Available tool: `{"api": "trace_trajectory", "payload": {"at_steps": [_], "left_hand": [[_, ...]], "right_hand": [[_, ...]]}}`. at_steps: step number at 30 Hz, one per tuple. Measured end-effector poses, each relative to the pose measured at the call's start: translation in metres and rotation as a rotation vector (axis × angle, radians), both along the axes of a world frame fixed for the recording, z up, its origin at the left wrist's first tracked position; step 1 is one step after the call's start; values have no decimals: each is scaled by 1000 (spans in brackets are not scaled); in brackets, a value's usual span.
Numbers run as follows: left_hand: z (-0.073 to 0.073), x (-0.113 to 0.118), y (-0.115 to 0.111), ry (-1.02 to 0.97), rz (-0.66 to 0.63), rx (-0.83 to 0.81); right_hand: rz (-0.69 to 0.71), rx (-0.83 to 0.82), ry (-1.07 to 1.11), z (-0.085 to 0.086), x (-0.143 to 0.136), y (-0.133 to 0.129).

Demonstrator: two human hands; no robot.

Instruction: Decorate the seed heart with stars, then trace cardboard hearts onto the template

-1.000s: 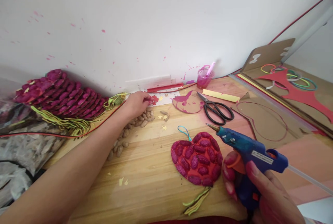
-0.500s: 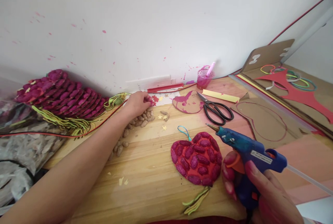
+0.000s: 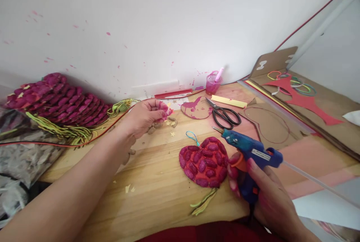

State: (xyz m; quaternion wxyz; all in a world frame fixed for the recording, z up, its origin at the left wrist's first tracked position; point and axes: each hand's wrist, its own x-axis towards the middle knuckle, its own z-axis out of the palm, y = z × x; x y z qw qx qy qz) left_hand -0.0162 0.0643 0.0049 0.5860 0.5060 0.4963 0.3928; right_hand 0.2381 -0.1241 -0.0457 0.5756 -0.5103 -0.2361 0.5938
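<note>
My left hand (image 3: 152, 112) pinches a small red paper cutout (image 3: 170, 112) above the peanuts (image 3: 154, 126). Yellow paper stars (image 3: 172, 134) lie just below its fingertips. In my right hand (image 3: 264, 185) is a blue glue gun (image 3: 247, 148), its nozzle aimed left and a clear glue stick (image 3: 315, 179) coming out of the back. One finger rests by the orange trigger (image 3: 239, 162). Beside that hand lies a red heart (image 3: 209, 162) covered with magenta-painted peanuts, with a blue loop on top and a yellow-green tassel (image 3: 204, 202) below.
Black scissors (image 3: 225, 116), a paint-stained cardboard heart (image 3: 194, 108) and a yellow strip (image 3: 229, 101) lie behind the glue gun. A pink-stained cup (image 3: 213, 82) stands by the wall. Stacked peanut hearts (image 3: 62, 99) lean at left, with a cord (image 3: 92, 141) running past.
My left hand has lifted off the small cutouts and come slightly right and toward me with a red one. The view has shifted a little; the right hand still holds the glue gun.
</note>
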Motion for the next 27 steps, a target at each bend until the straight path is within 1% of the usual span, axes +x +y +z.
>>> {"api": "trace_trajectory", "payload": {"at_steps": [2, 4, 7, 10, 13, 16, 19, 23, 27], "left_hand": [[4, 9, -22, -78, -47, -36], [4, 14, -43, -120, -100, -48], [2, 18, -69, -145, -131, -37], [0, 20, -88, -172, -150, -50], [-2, 21, -104, -176, -207, -66], [-4, 22, -117, -165, -252, -55], [-7, 23, -125, -175, -289, -48], [-14, 21, -129, -191, -310, -52], [-23, 20, -127, -166, -321, -37]], "right_hand": [[-15, 19, -2, 3, -4, 2], [-47, 47, -5, 7, -7, 5], [-21, 58, -22, 13, -12, 11], [36, 81, -45, 21, -18, 15], [132, 172, -116, 26, -26, 18], [209, 216, -175, 27, -36, 19], [238, 187, -215, 27, -44, 17], [281, 141, -274, 28, -49, 14], [285, 147, -292, 27, -50, 15]]}}
